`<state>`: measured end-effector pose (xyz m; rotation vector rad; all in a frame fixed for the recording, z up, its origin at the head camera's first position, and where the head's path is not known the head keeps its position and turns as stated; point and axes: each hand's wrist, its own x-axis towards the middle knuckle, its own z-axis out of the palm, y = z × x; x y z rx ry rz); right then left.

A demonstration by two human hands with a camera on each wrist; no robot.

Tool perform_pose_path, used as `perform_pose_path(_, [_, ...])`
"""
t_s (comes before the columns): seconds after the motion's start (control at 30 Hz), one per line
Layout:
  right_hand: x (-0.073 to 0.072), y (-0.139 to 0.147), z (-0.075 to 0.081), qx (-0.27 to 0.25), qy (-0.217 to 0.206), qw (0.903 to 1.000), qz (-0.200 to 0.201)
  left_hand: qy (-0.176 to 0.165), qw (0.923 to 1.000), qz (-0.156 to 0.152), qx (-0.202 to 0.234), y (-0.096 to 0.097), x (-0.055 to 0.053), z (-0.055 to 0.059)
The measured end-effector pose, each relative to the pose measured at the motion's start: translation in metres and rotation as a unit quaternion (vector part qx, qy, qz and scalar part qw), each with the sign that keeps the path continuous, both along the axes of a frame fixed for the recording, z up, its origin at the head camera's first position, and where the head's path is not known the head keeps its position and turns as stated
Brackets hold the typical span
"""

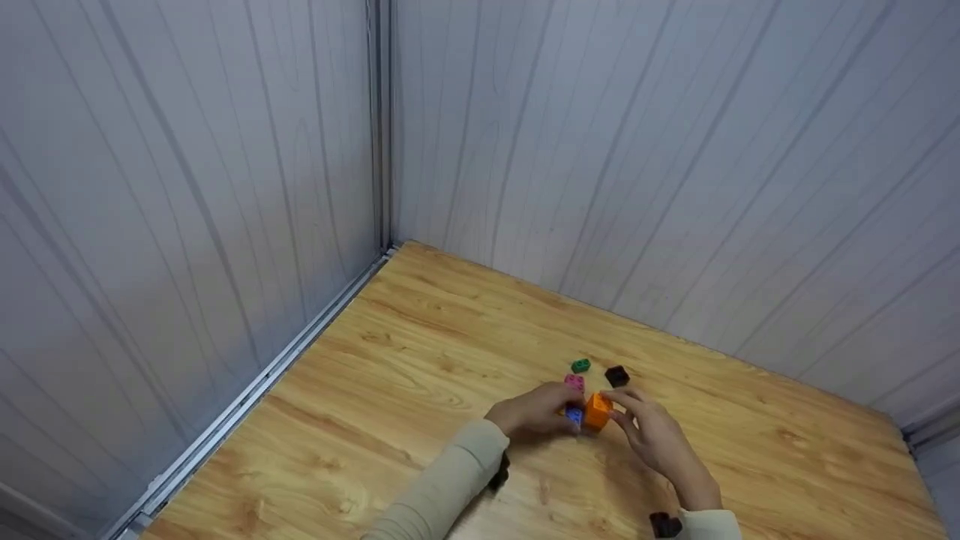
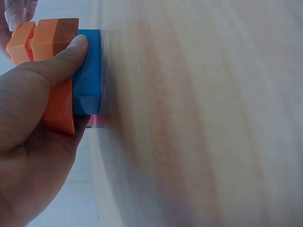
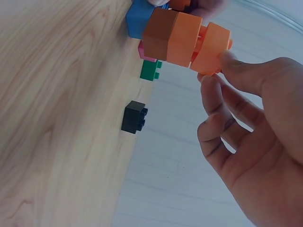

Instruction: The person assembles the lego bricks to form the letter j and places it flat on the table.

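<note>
In the head view my left hand (image 1: 541,409) grips a blue toy building brick (image 1: 574,416) low on the tabletop. The left wrist view shows the thumb along that blue brick (image 2: 90,71), with an orange brick (image 2: 59,109) on it beneath the hand. Beside it rises an orange stack (image 3: 184,38) with a brownish lower part (image 3: 160,33). My right hand (image 1: 651,431) pinches the top orange brick (image 3: 213,47) between thumb and fingers. That top brick sits slightly tilted, with a narrow gap showing below it.
Past the hands lie a pink brick (image 1: 574,381), a green brick (image 1: 580,365) and a black brick (image 1: 617,376) on the wooden tabletop (image 1: 420,345). Pale panelled walls (image 1: 600,150) border the table at the back and left, meeting at a corner post (image 1: 382,135).
</note>
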<state>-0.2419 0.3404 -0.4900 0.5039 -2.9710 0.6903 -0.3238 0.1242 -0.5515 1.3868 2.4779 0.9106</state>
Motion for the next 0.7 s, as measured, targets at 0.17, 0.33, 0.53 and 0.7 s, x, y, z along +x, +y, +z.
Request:
perform_pose_path(0.17, [0.001, -0.0027, 0.0041, 0.017, -0.005, 0.9998, -0.006, 0.003, 1.0, 0.002, -0.008, 0.0018, -0.0015, -0.0002])
perform_pose_path(0.33, [0.0002, -0.004, 0.0053, 0.024, -0.012, 0.9996, -0.007, 0.0, 0.9998, 0.008, -0.019, 0.0024, -0.0019, -0.0005])
perform_pose_path(0.53, [-0.0009, -0.0065, 0.0068, 0.045, -0.018, 0.9986, -0.02, 0.002, 0.9999, 0.005, -0.014, 0.0008, -0.0009, -0.0001])
perform_pose_path(0.7, [-0.0008, -0.0056, 0.0059, 0.047, -0.004, 0.9987, -0.021, -0.005, 1.0, 0.003, -0.003, 0.0003, 0.0001, 0.0007])
